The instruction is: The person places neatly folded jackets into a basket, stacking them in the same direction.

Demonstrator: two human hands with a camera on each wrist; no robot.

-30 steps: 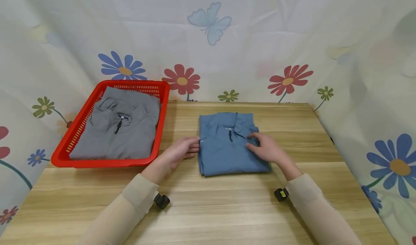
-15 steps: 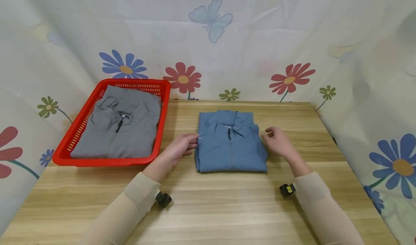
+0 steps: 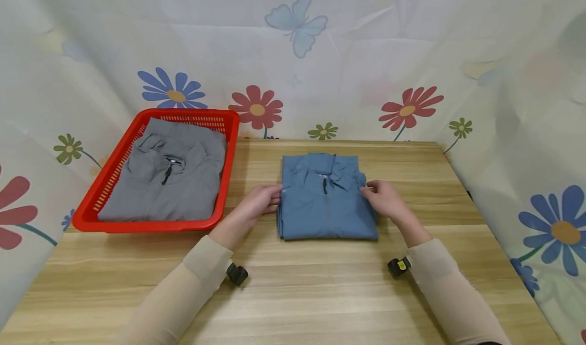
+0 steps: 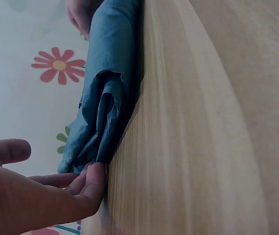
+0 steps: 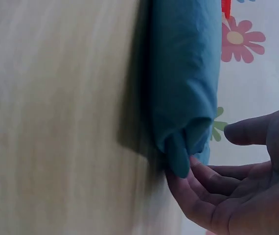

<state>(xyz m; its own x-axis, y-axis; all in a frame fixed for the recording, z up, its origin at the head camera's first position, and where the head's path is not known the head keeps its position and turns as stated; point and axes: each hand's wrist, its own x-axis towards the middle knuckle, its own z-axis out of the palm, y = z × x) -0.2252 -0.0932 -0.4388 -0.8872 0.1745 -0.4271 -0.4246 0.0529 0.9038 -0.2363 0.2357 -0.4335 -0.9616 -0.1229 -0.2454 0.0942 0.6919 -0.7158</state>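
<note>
A blue jacket [image 3: 326, 207] lies folded into a flat square on the table, its collar and black zipper pull facing up. My left hand [image 3: 262, 200] is at its left edge; in the left wrist view the fingertips [image 4: 95, 175] touch the lower folds close to the tabletop, and the thumb stands apart. On the opposite side, my right hand [image 3: 386, 198] has its fingers at the jacket's right edge. The right wrist view shows those fingers [image 5: 193, 196] against a small flap of cloth low on the side, the thumb held away from it.
Left of the jacket, a red plastic basket [image 3: 147, 227] holds a folded grey jacket [image 3: 183, 195] with a black zipper pull. The wooden table [image 3: 311, 289] extends around both. A white curtain [image 3: 357, 70] printed with flowers hangs behind and at the sides.
My right hand has lifted off the jacket's top, moved out to the right, then come back in to its right edge. The left hand has stayed at the left edge.
</note>
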